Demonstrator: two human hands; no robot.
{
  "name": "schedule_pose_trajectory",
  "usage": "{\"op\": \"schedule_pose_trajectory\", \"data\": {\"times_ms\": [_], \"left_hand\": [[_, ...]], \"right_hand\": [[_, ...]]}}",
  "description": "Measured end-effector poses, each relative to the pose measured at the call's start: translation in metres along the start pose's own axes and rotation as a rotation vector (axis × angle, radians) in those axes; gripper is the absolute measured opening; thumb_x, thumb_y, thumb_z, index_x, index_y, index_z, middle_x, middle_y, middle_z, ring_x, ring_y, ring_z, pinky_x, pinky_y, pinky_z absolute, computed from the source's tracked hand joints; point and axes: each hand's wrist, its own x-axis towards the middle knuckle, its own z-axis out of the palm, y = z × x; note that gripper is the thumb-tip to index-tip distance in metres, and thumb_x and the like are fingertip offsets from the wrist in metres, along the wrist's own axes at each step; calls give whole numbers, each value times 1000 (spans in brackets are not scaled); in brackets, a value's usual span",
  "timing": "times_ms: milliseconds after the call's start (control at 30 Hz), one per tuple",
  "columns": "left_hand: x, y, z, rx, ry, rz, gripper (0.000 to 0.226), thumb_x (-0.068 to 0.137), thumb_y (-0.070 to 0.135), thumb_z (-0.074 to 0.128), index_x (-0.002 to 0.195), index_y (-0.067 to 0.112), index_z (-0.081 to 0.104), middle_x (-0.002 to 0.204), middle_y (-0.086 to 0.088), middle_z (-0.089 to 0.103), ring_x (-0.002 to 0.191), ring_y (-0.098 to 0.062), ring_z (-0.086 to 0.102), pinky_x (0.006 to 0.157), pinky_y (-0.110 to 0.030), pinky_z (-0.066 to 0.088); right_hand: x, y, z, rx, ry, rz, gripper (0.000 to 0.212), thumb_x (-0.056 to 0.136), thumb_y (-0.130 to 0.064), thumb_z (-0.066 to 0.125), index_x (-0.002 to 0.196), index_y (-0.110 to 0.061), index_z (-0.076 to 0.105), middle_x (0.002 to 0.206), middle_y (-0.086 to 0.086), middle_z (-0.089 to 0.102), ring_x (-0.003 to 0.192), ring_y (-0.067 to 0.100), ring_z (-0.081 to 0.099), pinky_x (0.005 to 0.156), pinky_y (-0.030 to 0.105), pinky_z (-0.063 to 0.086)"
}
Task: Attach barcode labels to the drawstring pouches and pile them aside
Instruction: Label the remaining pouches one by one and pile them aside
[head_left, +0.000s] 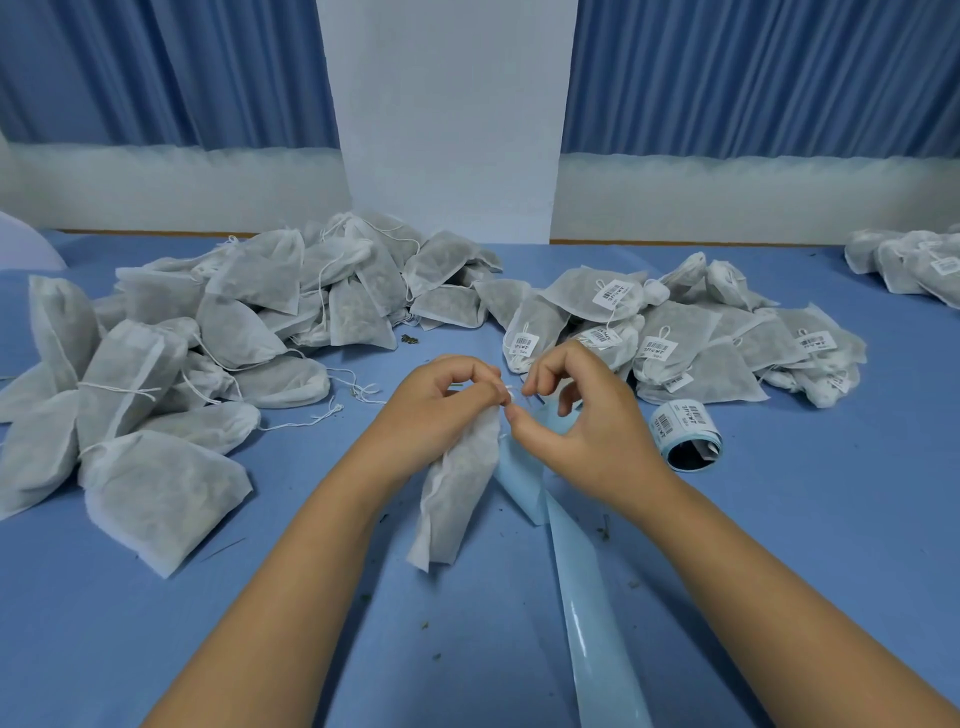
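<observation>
Head view: left hand (441, 400) grips the neck of a white fabric drawstring pouch (457, 499) at the blue table's (831, 519) near middle; right hand (587, 421) pinches that neck, string or label unclear. A blue-backed label roll (685, 434) lies just right. The labelled pile (701, 343) far right looks smaller than the unlabelled heap (208, 322) left, so much likely remains.

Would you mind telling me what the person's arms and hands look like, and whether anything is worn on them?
Both are bare. The left hand and right hand have no gloves, and I see no rings. The left forearm and right forearm show no sleeves, watch or bracelet down to the frame's lower edge. No markings are visible.
</observation>
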Motion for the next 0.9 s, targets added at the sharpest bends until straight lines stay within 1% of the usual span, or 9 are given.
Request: {"op": "schedule_pose_trajectory", "data": {"times_ms": [133,233,333,433,567,633,767,833,900], "left_hand": [[0,-1,0,6,-5,3,34,89,17,65,60,34,70,109,15,66,98,13,60,75,-3,38],[2,-2,0,22,21,15,34,89,14,66,59,32,69,107,14,66,89,17,58,68,3,36],[3,-4,-1,68,33,26,31,88,10,65,63,28,70,104,13,65,86,14,59,70,-1,38],[4,-5,-1,91,19,22,25,89,12,66,67,23,71,103,13,63,81,10,59,68,-1,39],[4,-6,-1,109,15,10,16,88,14,66,74,14,74,104,10,64,80,7,59,67,-2,40],[5,-7,-1,118,37,-7,13,87,16,68,76,12,74,104,10,65,81,-2,60,62,-4,40],[4,-6,0,118,66,-45,9,85,22,73,79,16,72,99,10,69,65,-11,55,49,-11,39],[2,-4,-1,84,54,-44,10,86,22,75,76,21,72,91,4,72,58,-9,51,51,-13,38],[1,-3,-2,47,37,-30,15,87,20,74,73,24,73,98,-7,72,66,-13,54,62,-17,42]], "right_hand": [[0,0,0,-20,-60,16,36,81,-11,73,78,-34,46,81,-9,60,78,12,54,69,14,35],[1,2,1,-25,-70,34,29,84,-10,71,81,-33,54,82,-13,61,79,10,56,67,12,37],[2,5,1,-27,-65,74,19,84,-9,71,94,-24,69,81,-14,66,78,6,58,68,11,40],[3,6,1,-102,-85,62,14,85,-8,70,94,-18,75,80,-14,64,77,4,57,69,9,39],[3,4,0,-94,-117,87,12,86,-6,68,87,-18,72,77,-15,57,76,0,54,69,8,38],[3,3,-1,-37,-140,149,16,86,-5,66,83,-21,70,79,-11,58,74,0,54,69,9,39],[4,-2,-2,51,-182,246,18,90,-6,62,80,-21,66,80,-8,63,71,0,53,68,11,40],[6,-3,-3,119,-202,295,17,91,-7,62,79,-17,66,71,-16,62,66,-4,52,66,9,39],[7,-3,-4,193,-194,349,17,91,-9,63,77,-16,67,63,-22,60,60,-6,51,63,8,39]]}}
